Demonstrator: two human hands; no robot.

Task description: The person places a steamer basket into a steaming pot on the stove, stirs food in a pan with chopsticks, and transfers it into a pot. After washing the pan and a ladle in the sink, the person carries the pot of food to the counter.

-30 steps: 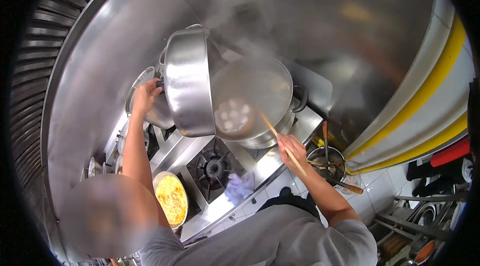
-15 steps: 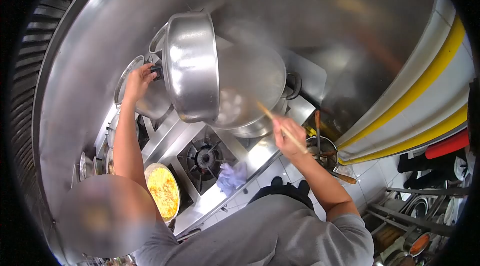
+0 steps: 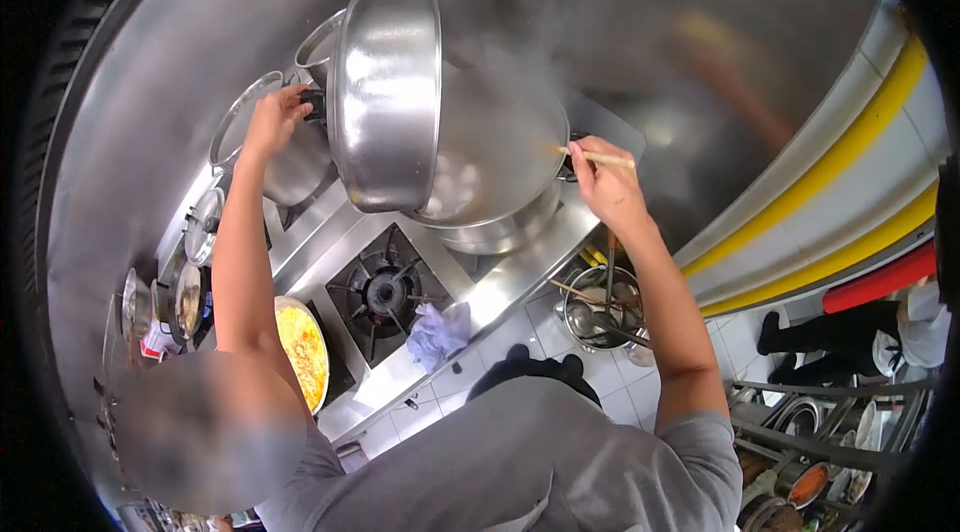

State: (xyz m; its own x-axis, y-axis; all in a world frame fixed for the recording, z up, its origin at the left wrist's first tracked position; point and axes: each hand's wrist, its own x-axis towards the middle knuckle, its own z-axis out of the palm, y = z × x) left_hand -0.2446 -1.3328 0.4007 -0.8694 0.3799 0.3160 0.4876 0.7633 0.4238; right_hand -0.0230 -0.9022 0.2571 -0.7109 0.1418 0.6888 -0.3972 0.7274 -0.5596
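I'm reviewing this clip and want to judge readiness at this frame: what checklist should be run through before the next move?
1. Left hand on the black handle of the tilted metal vessel: ok, fingers are at it.
2. Right hand holding the wooden stick: ok.
3. Clear view into the steaming pot: not ok, steam veils it and the vessel covers its left side.
4. Purple cloth well away from the uncovered burner: not ok, it lies right beside the grate.
5. Flame under the steaming pot: cannot tell, the underside is hidden.
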